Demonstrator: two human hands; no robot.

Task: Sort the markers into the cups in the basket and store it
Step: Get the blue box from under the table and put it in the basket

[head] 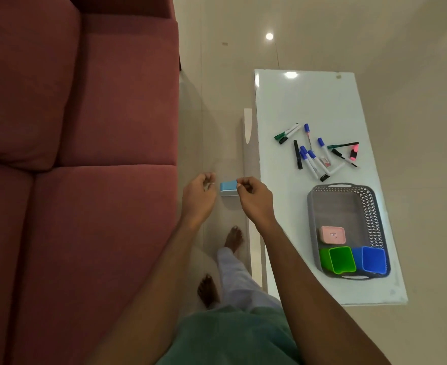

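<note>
Several markers with blue, green, black and pink caps lie scattered on the white table. Nearer me on the table stands a grey basket holding a pink cup, a green cup and a blue cup, all lying on their sides. Left of the table, over the floor, my right hand pinches the right end of a light blue cup. My left hand hovers just left of that cup with its fingers curled, not clearly touching it.
A dark red sofa fills the left side. A narrow strip of glossy beige floor runs between sofa and table, where my bare feet stand. The table's left edge is close to my right forearm.
</note>
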